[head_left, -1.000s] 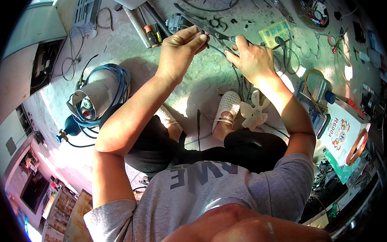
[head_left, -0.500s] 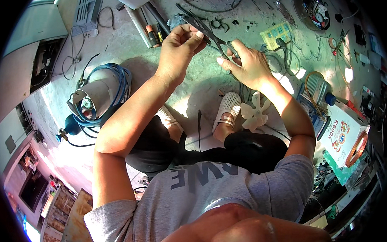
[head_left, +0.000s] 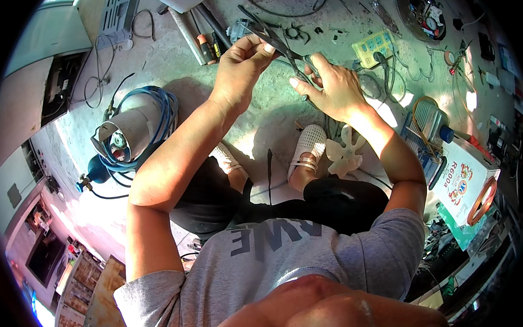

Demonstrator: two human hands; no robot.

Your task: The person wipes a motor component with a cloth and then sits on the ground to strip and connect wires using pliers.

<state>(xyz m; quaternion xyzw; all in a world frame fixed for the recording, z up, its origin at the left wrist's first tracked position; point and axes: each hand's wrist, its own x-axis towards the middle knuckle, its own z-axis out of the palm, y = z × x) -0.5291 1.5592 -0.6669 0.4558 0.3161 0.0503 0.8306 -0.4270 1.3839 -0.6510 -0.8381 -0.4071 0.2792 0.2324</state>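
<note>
My right hand grips the handles of a pair of dark scissors, thumb on one side and fingers on the other. The blades point up and left, spread a little apart, toward my left hand. My left hand is closed in a pinch right by the blades, thumb against the fingers. What it pinches is mostly hidden; a thin dark strand shows just beyond the fingertips. Both hands are raised over the concrete floor in front of my knees.
A white fan blade lies by my right shoe. At left stands a cylinder wound with blue hose. Screwdrivers, a yellow card and a small dark fan wheel lie ahead. A white box is at right.
The scissors have tilted slightly and their blades have parted a little. My right thumb has moved slightly left; my left hand stays nearly still in its pinch.
</note>
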